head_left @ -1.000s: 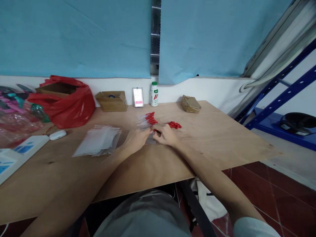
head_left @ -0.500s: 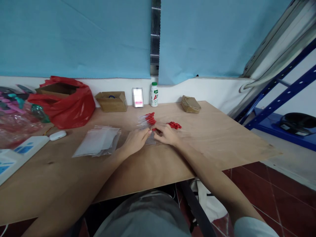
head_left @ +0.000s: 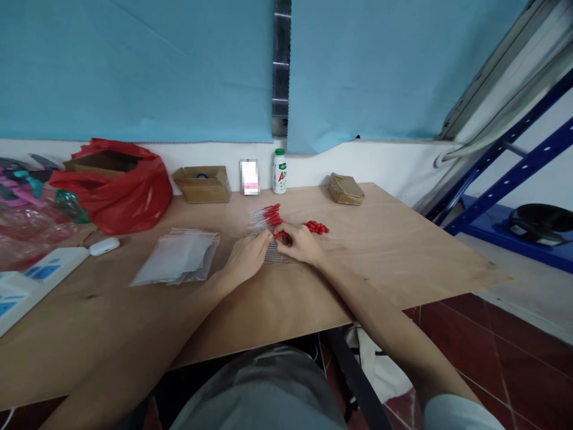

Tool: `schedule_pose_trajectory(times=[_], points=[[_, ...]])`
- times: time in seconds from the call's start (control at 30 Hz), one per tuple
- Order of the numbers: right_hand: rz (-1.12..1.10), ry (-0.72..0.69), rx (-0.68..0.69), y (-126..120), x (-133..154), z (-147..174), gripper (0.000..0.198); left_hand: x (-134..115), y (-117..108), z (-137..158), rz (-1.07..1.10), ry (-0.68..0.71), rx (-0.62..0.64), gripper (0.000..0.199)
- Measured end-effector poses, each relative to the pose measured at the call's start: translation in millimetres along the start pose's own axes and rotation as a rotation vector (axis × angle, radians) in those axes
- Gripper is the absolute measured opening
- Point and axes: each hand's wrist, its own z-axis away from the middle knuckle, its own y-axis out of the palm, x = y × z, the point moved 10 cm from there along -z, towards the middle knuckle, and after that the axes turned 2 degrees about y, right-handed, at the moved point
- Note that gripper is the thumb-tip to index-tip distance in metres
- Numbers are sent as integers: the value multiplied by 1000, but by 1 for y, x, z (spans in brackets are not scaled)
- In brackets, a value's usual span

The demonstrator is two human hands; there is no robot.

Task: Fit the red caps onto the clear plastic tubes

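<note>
R hand (head_left: pixel 302 242) pinching 1 red piece (head_left: pixel 281 235), L hand (head_left: pixel 248 255) close by

R thumb + fingers pressed tog. on the red piece, which lies approx. crosswise on the nr side of the bottle (head_left: pixel 280 173). L thumb + fingertip meet by the piece's L end; can't tell if they grip anything, too small to see. Both hands over the table (head_left: pixel 403 251), nr side of bottle, w/ a row of clear sticks (head_left: pixel 274 257) partly hidden under them.

Next out: bunch of red-ended sticks (head_left: pixel 271 213), btwn hands + bottle, a bit L of it, red ends to the R. Heap of red bits (head_left: pixel 319 227), nr side of bottle + to its R, just past R hand. Stack of clear bags (head_left: pixel 172 258), nr side + well L of bottle.

Further: bottle is white, green lid, upright. Phone (head_left: pixel 250 177) (blurred) upright just L of it; open cardboard box (head_left: pixel 203 186) farther L; red bag (head_left: pixel 134 206) far L. White case (head_left: pixel 104 245) + power strip (head_left: pixel 56 266) far L, nr side of bottle. Small carton (head_left: pixel 347 189) R of bottle. Blue cloth (head_left: pixel 134 71) hangs behind bottle; blue rack (head_left: pixel 510 158) far R.
</note>
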Motion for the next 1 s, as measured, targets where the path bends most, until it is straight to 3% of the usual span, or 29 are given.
schedule_pose_trajectory(times=[0.2,0.37,0.7,1.0], points=[[117,-126,3,0,10,2,8,-4,0,1,-37,14,28,38],[151,-137,30,3,14,2,5,-6,5,2,-94,14,73,37],[140,-141,17,-1,22,1,9,-9,-2,1,-100,21,50,40],[113,-120,24,-3,13,3,18,-15,-6,1,4,64,24,42]])
